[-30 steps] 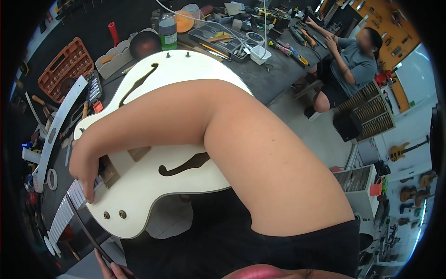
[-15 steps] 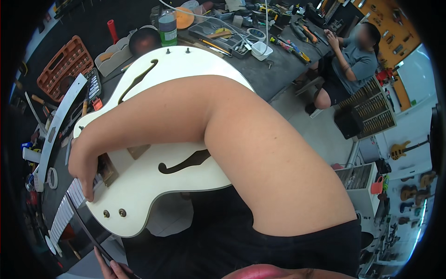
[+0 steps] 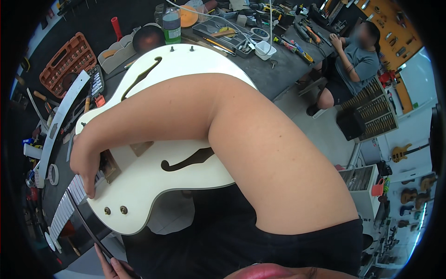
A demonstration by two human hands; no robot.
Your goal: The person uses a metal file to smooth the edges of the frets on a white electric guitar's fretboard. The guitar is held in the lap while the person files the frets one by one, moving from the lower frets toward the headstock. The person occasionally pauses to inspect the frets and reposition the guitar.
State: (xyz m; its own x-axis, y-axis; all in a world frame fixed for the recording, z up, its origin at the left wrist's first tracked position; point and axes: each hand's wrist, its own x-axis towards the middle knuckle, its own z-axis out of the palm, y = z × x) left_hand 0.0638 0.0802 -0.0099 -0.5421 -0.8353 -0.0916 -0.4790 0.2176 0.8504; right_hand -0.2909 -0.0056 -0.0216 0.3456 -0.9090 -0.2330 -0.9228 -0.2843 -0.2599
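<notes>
A white electric guitar body [image 3: 186, 179] with dark f-shaped holes lies across my lap and the workbench edge. Its fretted neck [image 3: 62, 216] points to the lower left. Reaching over the body, my right hand [image 3: 86, 160] is bent around the neck where it joins the body; one finger points down along the frets, and the other fingers are partly hidden. My left hand [image 3: 111, 267], low in the picture, pinches a long, thin dark strip [image 3: 86, 225] between thumb and fingers. The strip's far end lies against the frets near my right hand.
On the workbench [image 3: 274, 79] are an orange socket case [image 3: 67, 65], a long metal straightedge [image 3: 58, 125], a green-labelled bottle [image 3: 171, 25], a parts organizer [image 3: 223, 35] and a small white tub [image 3: 265, 50]. A seated person [image 3: 357, 60] is at the far right.
The view has shifted slightly, moving the bench items a little to the right. Both hands keep nearly the same places on the neck and the strip.
</notes>
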